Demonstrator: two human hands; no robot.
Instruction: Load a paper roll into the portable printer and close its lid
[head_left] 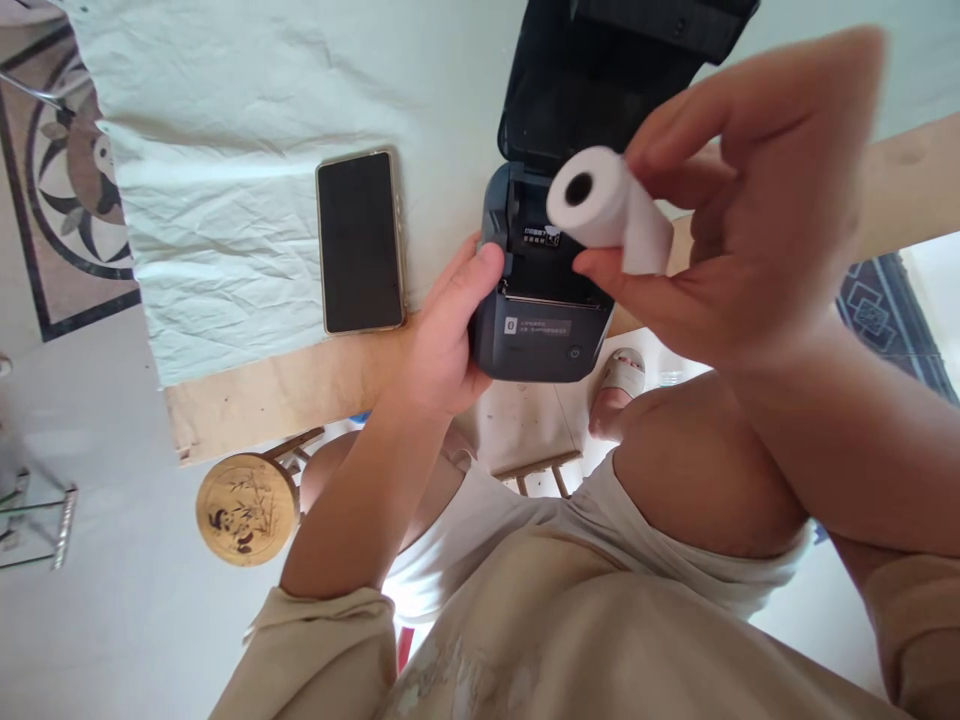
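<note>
A dark blue-grey small printer (536,330) sits at the table's near edge with its lid (600,80) flipped open away from me. My left hand (442,340) grips the printer's left side, thumb on its upper edge. My right hand (742,200) holds a white paper roll (607,210) between thumb and fingers, just above the printer's open paper bay. The roll's hollow core faces me.
A black phone (360,242) lies face up on a wrinkled white cloth (225,150) left of the printer. The wooden table edge (285,390) runs below it. A round painted stool (246,508) stands on the floor beside my knees.
</note>
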